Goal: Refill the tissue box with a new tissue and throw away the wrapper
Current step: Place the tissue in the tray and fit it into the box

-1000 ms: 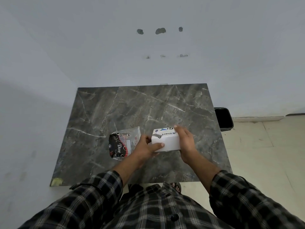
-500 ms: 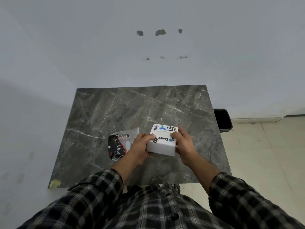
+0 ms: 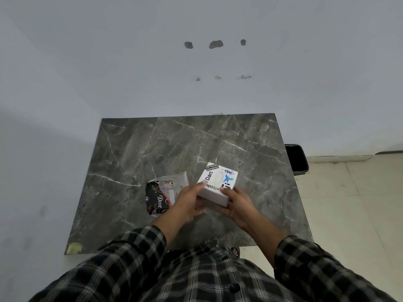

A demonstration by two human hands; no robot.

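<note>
A white tissue box [image 3: 216, 184] with stickers and an oval slot on top is tilted above the table, its top turned towards me. My left hand [image 3: 189, 201] grips its left side and my right hand [image 3: 237, 205] holds its near right corner. Just left of my left hand a tissue pack [image 3: 160, 196] in a black and clear printed wrapper lies on the marble table [image 3: 174, 147].
A black bin [image 3: 296, 158] stands on the floor at the table's right edge, against the wall. The table backs onto a white wall. Tiled floor stretches to the right. My plaid sleeves fill the bottom of the view.
Both hands have turned the white box, so its sticker-covered top now faces up and has rotated. The box has shifted a little to the right. The tissue pack has not moved.
</note>
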